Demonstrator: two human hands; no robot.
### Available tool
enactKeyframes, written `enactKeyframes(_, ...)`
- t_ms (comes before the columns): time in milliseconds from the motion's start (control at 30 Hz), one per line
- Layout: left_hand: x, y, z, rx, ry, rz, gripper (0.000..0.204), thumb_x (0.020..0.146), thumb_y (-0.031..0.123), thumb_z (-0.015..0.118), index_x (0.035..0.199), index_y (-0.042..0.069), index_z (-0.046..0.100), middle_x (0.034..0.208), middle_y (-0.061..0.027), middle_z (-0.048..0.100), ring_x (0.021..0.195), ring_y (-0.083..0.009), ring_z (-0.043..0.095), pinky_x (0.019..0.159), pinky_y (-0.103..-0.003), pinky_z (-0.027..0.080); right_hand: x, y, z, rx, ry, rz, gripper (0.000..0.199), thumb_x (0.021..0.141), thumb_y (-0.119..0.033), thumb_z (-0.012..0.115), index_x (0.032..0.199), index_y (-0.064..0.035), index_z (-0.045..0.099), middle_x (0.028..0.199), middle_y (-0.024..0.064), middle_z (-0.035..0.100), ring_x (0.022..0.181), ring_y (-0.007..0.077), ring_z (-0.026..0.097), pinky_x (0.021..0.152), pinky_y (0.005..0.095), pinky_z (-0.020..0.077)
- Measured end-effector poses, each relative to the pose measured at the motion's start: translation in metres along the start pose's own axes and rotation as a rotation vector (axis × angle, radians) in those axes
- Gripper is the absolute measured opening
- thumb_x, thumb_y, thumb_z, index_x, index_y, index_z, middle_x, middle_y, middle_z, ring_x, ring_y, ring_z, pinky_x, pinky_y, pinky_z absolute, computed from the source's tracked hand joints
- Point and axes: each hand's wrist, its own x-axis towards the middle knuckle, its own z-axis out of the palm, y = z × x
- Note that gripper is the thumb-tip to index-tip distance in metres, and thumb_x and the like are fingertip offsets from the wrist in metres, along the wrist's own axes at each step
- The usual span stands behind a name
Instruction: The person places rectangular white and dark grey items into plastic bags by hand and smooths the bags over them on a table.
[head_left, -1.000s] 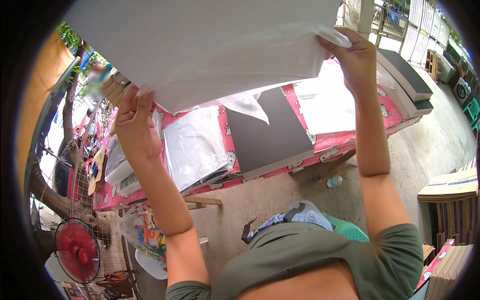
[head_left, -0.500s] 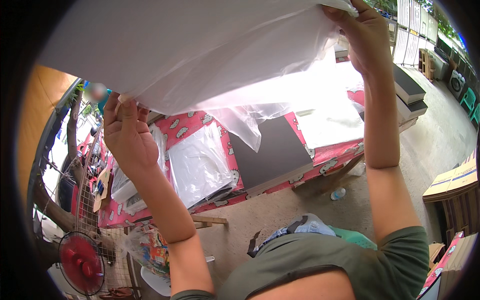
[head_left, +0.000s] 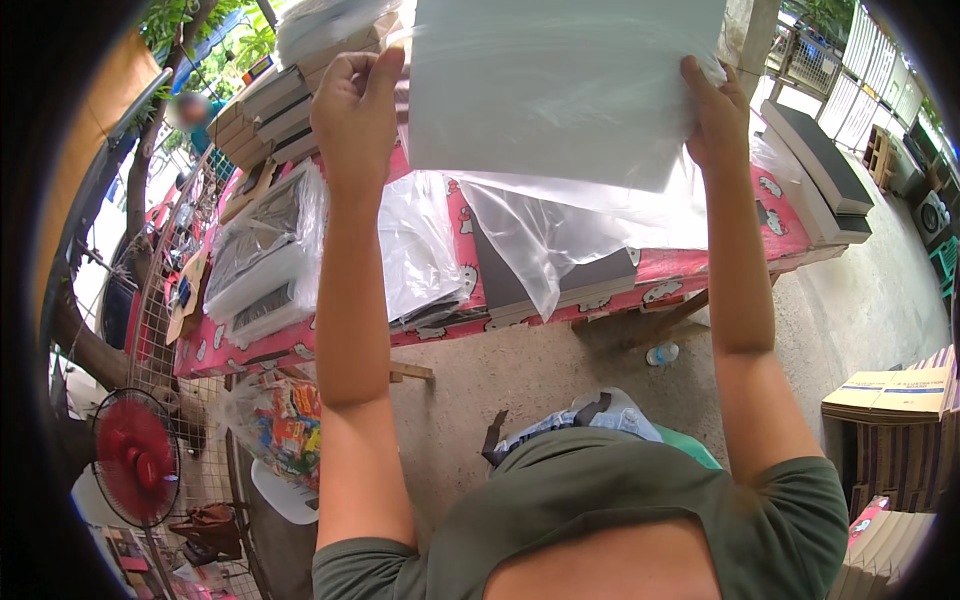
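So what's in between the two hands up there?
In the head view, a pale flat sheet lies between the left hand and right hand.

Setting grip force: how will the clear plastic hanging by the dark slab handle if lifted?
Probably floppy: the clear plastic hangs in loose folds to a point. Likely light, as it looks thin and translucent. Perhaps slippery, given its glossy highlights.

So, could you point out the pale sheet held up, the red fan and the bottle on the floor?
Pale sheet (head_left: 558, 95): head view, middle of its flat face.
Red fan (head_left: 138, 458): head view, middle of its round front.
Bottle (head_left: 662, 354): head view, its body.
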Motion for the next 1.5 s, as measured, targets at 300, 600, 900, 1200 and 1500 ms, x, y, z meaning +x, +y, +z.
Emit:
enactKeyframes(300,-0.056,-0.039,-0.01,-0.19,-0.301,-0.399,0.022,0.078,0.013,0.065,0.092,-0.001,0.055,0.076,-0.0079,0.062,0.059,-0.0079,0.054,0.054,-0.019,0.045,-0.015,0.013,-0.029,0.069,0.179,-0.011,0.037,0.082,-0.01,0.058,0.112,0.0042,0.042,0.103,0.0139,0.054,0.092,0.0241,0.055,0.079,0.0342,0.0486)
enactKeyframes(600,-0.059,-0.02,-0.051,-0.009,-0.433,-0.291,0.015,0.081,0.01,0.06,0.093,0.002,0.059,0.082,-0.0063,0.062,0.068,-0.0075,0.053,0.061,-0.019,0.042,-0.032,0.015,-0.062,0.083,0.042,-0.032,0.036,0.083,-0.009,0.055,0.113,0.001,0.039,0.1,0.0113,0.054,0.091,0.0207,0.055,0.08,0.032,0.0466)
enactKeyframes(900,-0.042,-0.049,0.005,-0.259,-0.316,-0.303,0.036,0.077,0.017,0.067,0.102,-0.005,0.055,0.089,-0.0067,0.061,0.075,-0.01,0.056,0.069,-0.025,0.043,-0.019,0.004,-0.043,-0.044,-0.096,-0.122,0.05,0.074,-0.017,0.069,0.112,-0.0004,0.041,0.095,0.0124,0.059,0.085,0.0174,0.058,0.075,0.028,0.047)
enactKeyframes(1200,-0.053,-0.059,0.013,-0.428,-0.184,-0.165,0.02,0.084,0.01,0.054,0.102,0.0,0.053,0.099,-0.0049,0.058,0.09,-0.0111,0.054,0.081,-0.026,0.042,-0.02,-0.003,-0.061,-0.368,-0.238,0.069,0.04,0.075,-0.029,0.067,0.094,0.0055,0.059,0.083,0.0069,0.061,0.078,0.0113,0.053,0.075,0.0253,0.0398)
enactKeyframes(1500,-0.017,-0.043,0.018,-0.435,-0.255,-0.231,0.028,0.086,0.014,0.053,0.109,-0.001,0.049,0.102,-0.0084,0.057,0.09,-0.0146,0.056,0.081,-0.027,0.044,0.008,-0.037,-0.026,-0.364,-0.221,0.049,0.038,0.075,-0.026,0.066,0.093,0.0066,0.058,0.08,0.0077,0.06,0.079,0.0129,0.055,0.072,0.0262,0.0417)
